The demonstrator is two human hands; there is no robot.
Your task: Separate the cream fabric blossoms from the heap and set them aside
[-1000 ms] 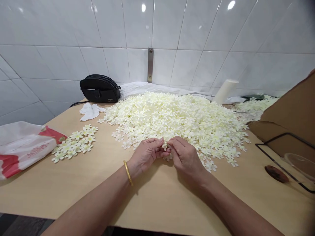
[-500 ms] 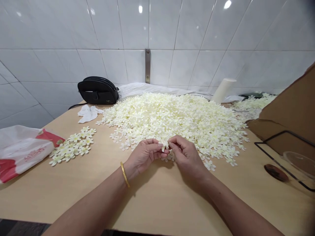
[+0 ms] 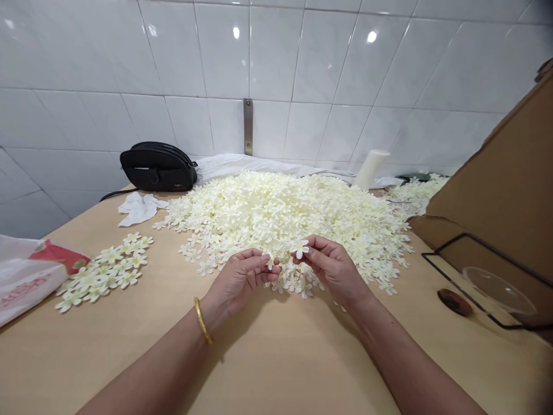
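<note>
Between the thumb and fingers of my right hand point(image 3: 339, 268) is a white artificial flower point(image 3: 299, 248), its petals spread and facing me. My left hand point(image 3: 239, 279), with a gold bangle point(image 3: 203, 321) at the wrist, pinches another pale artificial flower point(image 3: 270, 261), partly hidden by the fingertips. The two hands are a small gap apart. Just beyond and beneath them lies a large heap of white and pale yellow artificial flowers point(image 3: 285, 202) on the wooden table point(image 3: 276, 357).
A smaller flower group point(image 3: 108, 271) lies left beside a white and red plastic bag point(image 3: 34, 276). Behind are a crumpled tissue point(image 3: 140, 207), a black bag point(image 3: 159, 167) and a white cylinder point(image 3: 372, 169). Cardboard point(image 3: 496, 184), a black metal frame point(image 3: 466, 285) and a clear lid point(image 3: 499, 288) stand right.
My hands, close together over one spot before, have drawn apart. A flower now shows openly in my right fingers, while another stays in the left. The whole view has shifted slightly.
</note>
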